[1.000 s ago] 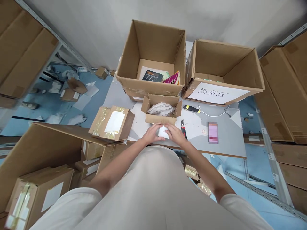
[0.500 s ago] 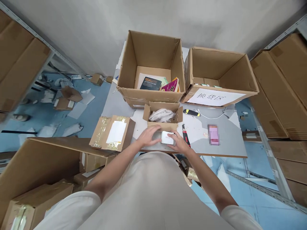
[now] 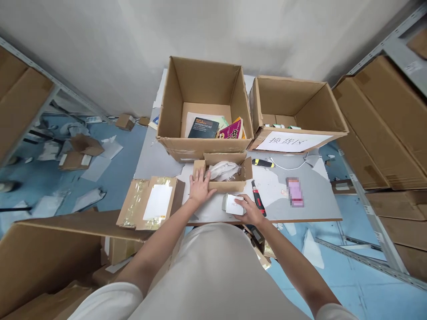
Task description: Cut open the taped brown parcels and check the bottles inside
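Note:
My right hand (image 3: 248, 210) grips a small white box (image 3: 234, 205) with faint lettering on top, close to the table's front edge. Fingers spread, my left hand (image 3: 200, 186) rests against the left flap of a small open cardboard box (image 3: 220, 186). Crumpled white wrapping with clear plastic (image 3: 225, 171) lies inside that carton. Just right of my right hand is a red and black utility knife (image 3: 258, 200). A yellow and black cutter (image 3: 263, 163) lies farther back.
Behind stand a large carton (image 3: 203, 144) holding several books and another carton (image 3: 296, 106) with a handwritten label. A taped parcel (image 3: 133, 204) is at the table's left, a pixelated pink item (image 3: 295, 192) at the right. Shelves with boxes (image 3: 376, 129) flank the table.
My left hand has moved away from the white box, forward and left to the open carton's flap. My right hand keeps hold of the white box, now slightly tilted. The camera view has shifted.

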Motion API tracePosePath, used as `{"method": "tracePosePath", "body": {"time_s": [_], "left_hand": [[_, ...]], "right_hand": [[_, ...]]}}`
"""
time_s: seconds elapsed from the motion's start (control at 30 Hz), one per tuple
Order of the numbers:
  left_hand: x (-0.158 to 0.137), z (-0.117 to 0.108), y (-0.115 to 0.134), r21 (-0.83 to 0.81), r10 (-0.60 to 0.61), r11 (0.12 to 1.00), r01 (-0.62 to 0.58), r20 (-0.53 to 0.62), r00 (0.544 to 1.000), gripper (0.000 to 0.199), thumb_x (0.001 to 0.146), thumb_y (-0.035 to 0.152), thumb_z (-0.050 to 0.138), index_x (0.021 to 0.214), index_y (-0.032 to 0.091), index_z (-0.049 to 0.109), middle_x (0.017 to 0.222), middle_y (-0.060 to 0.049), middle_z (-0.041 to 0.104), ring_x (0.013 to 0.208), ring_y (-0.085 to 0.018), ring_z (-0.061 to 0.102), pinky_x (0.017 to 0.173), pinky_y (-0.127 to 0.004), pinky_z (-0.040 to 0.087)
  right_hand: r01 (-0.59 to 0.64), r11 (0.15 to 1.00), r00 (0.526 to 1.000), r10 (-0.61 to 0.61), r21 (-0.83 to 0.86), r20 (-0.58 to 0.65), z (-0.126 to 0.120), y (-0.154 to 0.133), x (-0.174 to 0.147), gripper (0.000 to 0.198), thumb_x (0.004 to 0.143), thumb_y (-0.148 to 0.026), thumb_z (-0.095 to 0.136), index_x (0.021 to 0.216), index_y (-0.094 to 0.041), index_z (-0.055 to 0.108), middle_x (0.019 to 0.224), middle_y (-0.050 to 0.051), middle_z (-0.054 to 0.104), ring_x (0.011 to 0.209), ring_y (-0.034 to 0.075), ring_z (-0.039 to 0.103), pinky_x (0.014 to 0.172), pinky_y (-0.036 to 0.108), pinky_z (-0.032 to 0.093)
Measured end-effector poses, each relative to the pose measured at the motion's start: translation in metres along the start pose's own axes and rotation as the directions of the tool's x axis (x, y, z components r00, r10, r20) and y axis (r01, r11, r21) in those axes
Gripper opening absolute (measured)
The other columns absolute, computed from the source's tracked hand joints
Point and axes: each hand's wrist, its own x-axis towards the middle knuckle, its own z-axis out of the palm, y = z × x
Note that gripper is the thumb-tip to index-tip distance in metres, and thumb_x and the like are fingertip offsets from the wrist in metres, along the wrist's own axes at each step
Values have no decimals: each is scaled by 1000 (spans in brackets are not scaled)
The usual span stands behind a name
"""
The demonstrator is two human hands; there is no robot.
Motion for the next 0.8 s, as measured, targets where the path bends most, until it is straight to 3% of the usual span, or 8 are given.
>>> {"method": "tracePosePath", "body": {"time_s": [0.13, 0.4, 0.47, 0.53, 0.57, 0.63, 0.7, 0.8], "left_hand": [[1, 7, -4, -24, 6, 1000, -7, -45, 999, 93, 77, 58, 55, 147, 8, 23, 153, -23, 20, 142, -41, 17, 110, -58, 20], [0, 24, -5, -42, -13, 999, 9, -105, 994, 89, 81, 61, 48, 146, 6, 24, 153, -24, 20, 142, -37, 18, 109, -56, 26], [0, 25, -6, -40, -9, 999, 5, -102, 995, 88, 81, 62, 46, 146, 5, 25, 153, -23, 20, 143, -37, 18, 109, -56, 26], [-1, 26, -8, -42, -8, 999, 4, -101, 995, 89, 82, 62, 46, 145, 4, 26, 153, -23, 21, 143, -36, 18, 109, -55, 26], [-1, 26, -8, -45, -11, 999, 7, -104, 995, 89, 81, 62, 47, 146, 5, 25, 153, -23, 22, 143, -36, 18, 109, -55, 26], [-2, 26, -8, -52, -24, 999, 18, -114, 993, 88, 82, 62, 47, 146, 6, 25, 153, -22, 23, 143, -36, 18, 109, -55, 26], [-3, 26, -6, -52, -37, 998, 31, -120, 992, 87, 82, 62, 46, 146, 6, 25, 153, -22, 23, 143, -35, 18, 109, -56, 27], [-6, 28, -3, -48, -55, 998, 50, -117, 992, 86, 83, 61, 46, 146, 7, 26, 153, -22, 22, 142, -36, 20, 108, -56, 28]], "right_hand": [[15, 1000, 986, -16, -9, -165, -38, -19, 18, 59, 68, -30, 72, 122, -30, 47, 113, 10, 53, 97, 24, 61, 73, 37, 57], [39, 999, 914, -49, -33, -402, -170, -37, 50, 54, 64, -28, 76, 114, -24, 55, 107, 10, 57, 98, 27, 60, 73, 40, 53], [45, 996, 830, -78, -73, -552, -208, -31, 64, 52, 64, -29, 76, 112, -23, 57, 103, 8, 58, 98, 27, 59, 77, 41, 52], [-15, 988, 684, -100, -151, -723, -244, -19, 93, 50, 64, -28, 76, 110, -23, 58, 102, 6, 57, 96, 26, 59, 83, 42, 50], [-69, 978, 581, -120, -195, -805, -260, -8, 113, 47, 65, -29, 74, 109, -23, 59, 103, 6, 56, 96, 25, 59, 85, 43, 49], [-152, 959, 490, -138, -241, -861, -280, 23, 165, 46, 68, -33, 72, 110, -22, 55, 104, 5, 54, 98, 24, 58, 86, 43, 48], [-232, 946, 490, -89, -228, -867, -282, 64, 218, 48, 72, -37, 68, 113, -19, 49, 105, 7, 54, 98, 25, 58, 86, 45, 48], [-425, 872, 580, 56, -243, -813, -254, 126, 278, 46, 80, -41, 61, 116, -15, 48, 110, 13, 52, 106, 28, 55, 88, 48, 46]]}}
